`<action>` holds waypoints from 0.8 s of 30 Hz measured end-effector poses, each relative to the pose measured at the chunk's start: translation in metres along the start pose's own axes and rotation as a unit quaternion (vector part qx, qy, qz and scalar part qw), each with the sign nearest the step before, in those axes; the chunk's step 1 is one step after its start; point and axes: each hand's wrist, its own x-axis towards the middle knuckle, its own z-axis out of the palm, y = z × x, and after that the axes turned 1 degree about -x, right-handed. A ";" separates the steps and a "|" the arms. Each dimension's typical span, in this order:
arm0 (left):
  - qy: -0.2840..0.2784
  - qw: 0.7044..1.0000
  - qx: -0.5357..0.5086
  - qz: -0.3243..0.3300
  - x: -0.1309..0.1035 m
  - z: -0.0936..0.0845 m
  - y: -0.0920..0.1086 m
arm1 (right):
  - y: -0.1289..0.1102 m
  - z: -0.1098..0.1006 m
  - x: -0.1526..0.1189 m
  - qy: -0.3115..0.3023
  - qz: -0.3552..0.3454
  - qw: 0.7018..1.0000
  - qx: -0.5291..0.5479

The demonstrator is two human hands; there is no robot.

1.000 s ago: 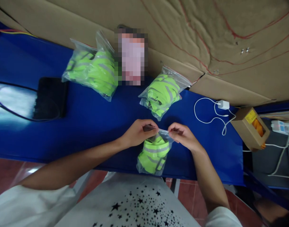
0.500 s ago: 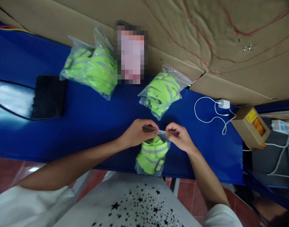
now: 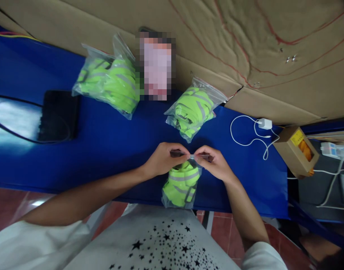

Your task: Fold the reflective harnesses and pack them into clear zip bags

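Observation:
A clear zip bag (image 3: pixel 180 185) holding a folded neon-yellow reflective strap or vest lies at the table's front edge, its top edge towards the wall. My left hand (image 3: pixel 172 158) pinches that top edge from the left, fingers closed. From the right, my right hand (image 3: pixel 211 159) pinches the same edge, its fingertips close beside the left ones. Just beyond my hands lies another clear bag (image 3: pixel 193 108) with the same neon-yellow, grey-striped material. More such bagged material (image 3: pixel 107 80) rests farther back on the left.
The blue-covered table (image 3: pixel 112 150) meets a cardboard-lined wall (image 3: pixel 273 97). A black box-like device (image 3: pixel 59 114) with a cable sits at left. A blurred-out phone-shaped object (image 3: pixel 156 67) leans at the back. On the right are a white charger (image 3: pixel 265 123) with its cable and a cardboard box (image 3: pixel 295 150).
My right hand has slid slightly left along the bag's top edge, bringing its fingertips closer to my left hand's. The other bags have stayed in place.

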 end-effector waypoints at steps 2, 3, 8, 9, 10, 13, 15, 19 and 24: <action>0.000 1.000 -0.002 0.004 0.000 0.000 0.001 | 0.001 0.000 0.000 0.008 0.005 1.000 0.003; -0.001 1.000 -0.003 0.004 0.000 0.000 0.002 | 0.002 0.001 0.000 0.016 0.003 1.000 -0.002; 0.000 1.000 -0.012 -0.008 0.000 0.001 0.004 | 0.003 0.005 -0.001 0.052 -0.025 0.997 -0.042; -0.003 1.000 -0.015 -0.010 0.000 0.001 0.004 | 0.002 0.003 -0.002 0.045 -0.030 0.998 -0.044; -0.005 1.000 -0.018 -0.011 0.000 0.000 0.005 | 0.001 0.000 -0.002 0.030 -0.032 0.998 -0.046; -0.011 1.000 -0.020 -0.007 0.001 -0.003 0.005 | -0.002 -0.015 -0.003 -0.021 -0.010 0.998 -0.049; -0.013 1.000 -0.018 0.000 0.002 -0.005 0.005 | -0.001 -0.024 -0.003 -0.028 0.002 0.998 -0.049; -0.012 1.000 -0.025 0.009 0.007 -0.007 0.001 | 0.006 -0.030 -0.001 0.005 -0.004 0.999 -0.047; -0.020 0.999 -0.022 0.023 0.011 -0.008 -0.001 | 0.009 -0.028 0.000 -0.016 -0.011 0.998 -0.059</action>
